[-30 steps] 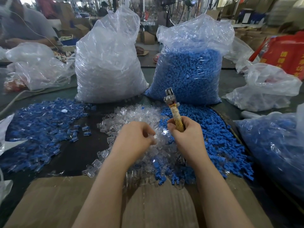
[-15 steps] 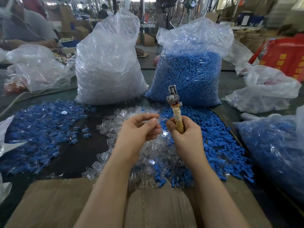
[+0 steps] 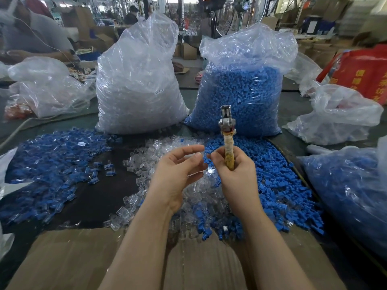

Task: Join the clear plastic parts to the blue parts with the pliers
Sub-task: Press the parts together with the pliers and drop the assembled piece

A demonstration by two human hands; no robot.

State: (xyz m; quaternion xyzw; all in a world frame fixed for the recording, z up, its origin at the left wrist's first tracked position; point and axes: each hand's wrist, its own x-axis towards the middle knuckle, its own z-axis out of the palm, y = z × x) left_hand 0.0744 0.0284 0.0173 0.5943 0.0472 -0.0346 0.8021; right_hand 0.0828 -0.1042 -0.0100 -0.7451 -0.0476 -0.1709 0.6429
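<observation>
Compared with half a second before, the left hand [image 3: 178,166] sits slightly higher and its fingers have spread a little; the pliers [image 3: 227,139] have stayed upright. The left hand is raised palm-inward above the clear parts [image 3: 146,164], thumb and forefinger nearly meeting; whether they pinch a clear piece cannot be told. The right hand [image 3: 232,170] is a fist curled round the wrapped handle of the pliers, the metal head pointing up and away, jaws together as far as can be seen. The blue parts [image 3: 276,178] lie heaped just right of the clear parts, both beneath the hands. Joined pieces [image 3: 48,164] spread at far left. Behind stand a clear bag [image 3: 138,80] and a blue bag [image 3: 240,91]. Cardboard [image 3: 73,258] lies nearest the viewer.
</observation>
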